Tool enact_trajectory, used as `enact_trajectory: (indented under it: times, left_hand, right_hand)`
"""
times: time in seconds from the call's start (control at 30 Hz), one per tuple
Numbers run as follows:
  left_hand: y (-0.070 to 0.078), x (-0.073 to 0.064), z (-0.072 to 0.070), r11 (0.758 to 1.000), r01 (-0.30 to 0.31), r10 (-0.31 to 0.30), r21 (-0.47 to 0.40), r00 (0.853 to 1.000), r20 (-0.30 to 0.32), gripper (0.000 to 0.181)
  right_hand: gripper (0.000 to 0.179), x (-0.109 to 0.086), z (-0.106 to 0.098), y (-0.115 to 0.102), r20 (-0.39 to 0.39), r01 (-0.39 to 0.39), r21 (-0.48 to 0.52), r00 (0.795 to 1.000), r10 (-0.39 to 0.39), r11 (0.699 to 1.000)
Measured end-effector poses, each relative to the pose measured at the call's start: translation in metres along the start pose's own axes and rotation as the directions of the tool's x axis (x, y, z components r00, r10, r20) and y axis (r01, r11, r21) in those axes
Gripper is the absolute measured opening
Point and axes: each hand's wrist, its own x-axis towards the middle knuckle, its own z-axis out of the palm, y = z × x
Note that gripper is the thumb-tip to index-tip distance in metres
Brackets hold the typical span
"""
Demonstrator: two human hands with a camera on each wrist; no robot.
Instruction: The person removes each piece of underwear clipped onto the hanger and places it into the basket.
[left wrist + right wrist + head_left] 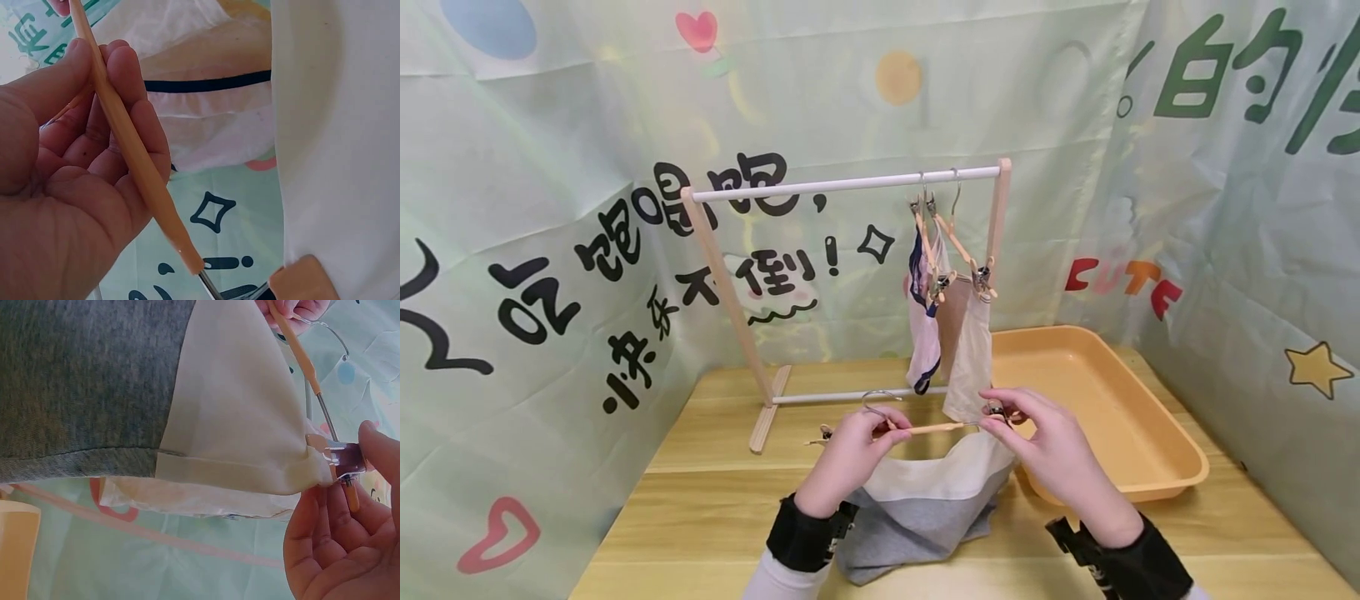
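Note:
My left hand grips the wooden bar of a small clip hanger, its metal hook upright beside the fingers. At the hanger's right end, my right hand pinches a metal clip between thumb and fingers. A corner of a white-and-grey garment sits in that clip's jaws in the right wrist view. From there the white band sags to the left under the bar, and the grey part spreads down to the table. The hanger's other clip pokes out beyond my left hand, with no cloth seen in it.
Behind the hands stands a clothes rack with a white rail and wooden posts. Near its right post hang a pink top with dark trim and a beige garment. An orange tray lies on the wooden table at right.

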Motion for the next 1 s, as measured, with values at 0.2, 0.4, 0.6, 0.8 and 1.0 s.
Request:
enact_trajectory:
  times: [0.2,0.4,0.6,0.8,1.0]
  left_hand:
    - [-0.001,-0.001,-0.001,1.000,0.022,-0.022,0.007,1.000,-0.018,0.004]
    - [-0.003,-0.001,-0.001,0.999,0.031,-0.030,0.019,0.999,-0.022,0.004]
    - [-0.003,-0.002,-0.003,0.999,0.016,-0.015,0.037,1.000,-0.023,0.004]
    - [-0.003,-0.001,-0.005,0.997,0.006,-0.005,0.071,1.000,-0.022,0.005]
    - [-0.003,0.000,-0.006,0.996,-0.010,0.011,0.091,1.000,-0.010,0.005]
  right_hand:
    - [0.030,0.003,0.003,-0.002,0.021,0.013,-0.026,1.000,-0.012,1.000]
    - [0.033,0.005,0.003,-0.004,0.045,0.018,-0.044,0.999,-0.016,0.999]
    - [0.039,0.004,0.000,-0.004,0.064,0.049,-0.097,0.997,-0.042,0.994]
    - [0.039,0.003,-0.006,-0.005,0.049,0.085,-0.170,0.996,-0.078,0.982]
    - [0.040,0.004,-0.009,-0.007,0.061,0.118,-0.205,0.992,-0.108,0.972]
